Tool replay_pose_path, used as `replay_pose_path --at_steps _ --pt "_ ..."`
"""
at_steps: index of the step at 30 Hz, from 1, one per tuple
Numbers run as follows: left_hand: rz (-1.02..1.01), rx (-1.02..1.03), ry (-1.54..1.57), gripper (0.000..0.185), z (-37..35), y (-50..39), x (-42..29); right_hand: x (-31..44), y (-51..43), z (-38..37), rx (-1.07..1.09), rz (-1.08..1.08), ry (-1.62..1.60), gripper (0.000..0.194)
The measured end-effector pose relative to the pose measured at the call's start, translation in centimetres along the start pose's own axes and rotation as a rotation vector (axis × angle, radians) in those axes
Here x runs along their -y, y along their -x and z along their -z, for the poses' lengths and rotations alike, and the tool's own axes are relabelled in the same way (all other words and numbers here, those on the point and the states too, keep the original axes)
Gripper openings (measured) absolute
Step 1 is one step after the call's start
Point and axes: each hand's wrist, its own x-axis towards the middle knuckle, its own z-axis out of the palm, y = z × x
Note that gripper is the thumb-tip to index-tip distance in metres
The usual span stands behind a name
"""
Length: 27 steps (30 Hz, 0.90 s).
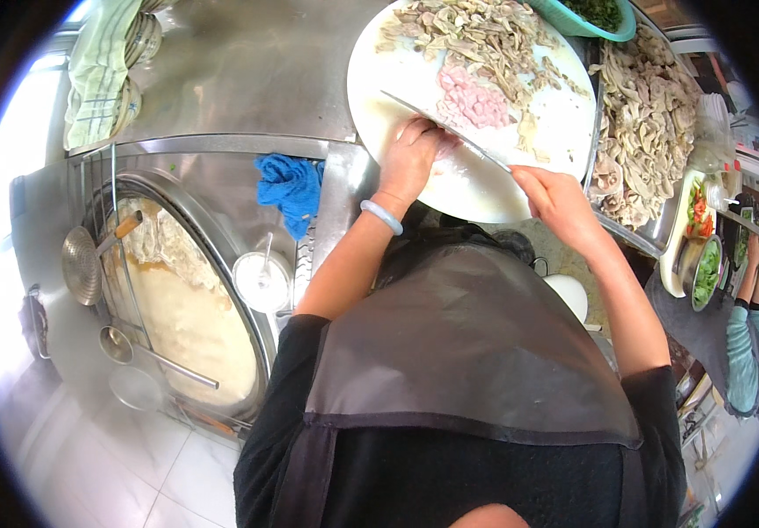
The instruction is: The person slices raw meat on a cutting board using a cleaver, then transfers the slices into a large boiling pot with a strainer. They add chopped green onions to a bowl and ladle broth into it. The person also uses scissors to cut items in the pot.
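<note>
My right hand [554, 201] grips the handle of a kitchen knife [458, 135]. Its long blade slants up and left across a round white cutting board [478, 198]. Close against the blade, my left hand [416, 152] presses down on a piece of pink raw meat [447, 146], its fingers curled and partly hiding it. Just beyond the blade lies a small heap of cut pink meat [475, 99]. A larger pile of greyish-brown sliced meat [485, 33], perhaps offal, covers the far part of the board.
Right of the board stands a metal tray of greyish meat [646, 119]; a turquoise basket [584, 23] of greens sits behind. To the left are a steaming pot of pale broth [181, 317], a strainer ladle [83, 264], a blue cloth [290, 188] and a white tub [262, 280]. Another person's sleeve [742, 356] shows far right.
</note>
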Motion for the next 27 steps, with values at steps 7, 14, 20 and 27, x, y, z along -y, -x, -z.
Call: replay_pose_path --at_steps 7,14,20,27 --pt "0.063 -0.062 0.036 0.017 0.5 0.2 -0.2 -0.1 -3.5 -2.3 -0.02 0.14 -0.117 0.045" --pt "0.092 -0.047 0.063 0.015 0.9 0.3 -0.4 -0.9 1.1 0.8 0.055 -0.142 -0.029 0.048" --pt "0.084 -0.069 0.049 0.015 0.7 0.5 -0.1 1.6 -3.7 -3.1 0.01 0.139 -0.101 0.046" --pt "0.093 -0.015 -0.004 0.017 0.6 0.8 0.2 0.3 -0.3 -3.0 -0.089 0.095 0.054 0.044"
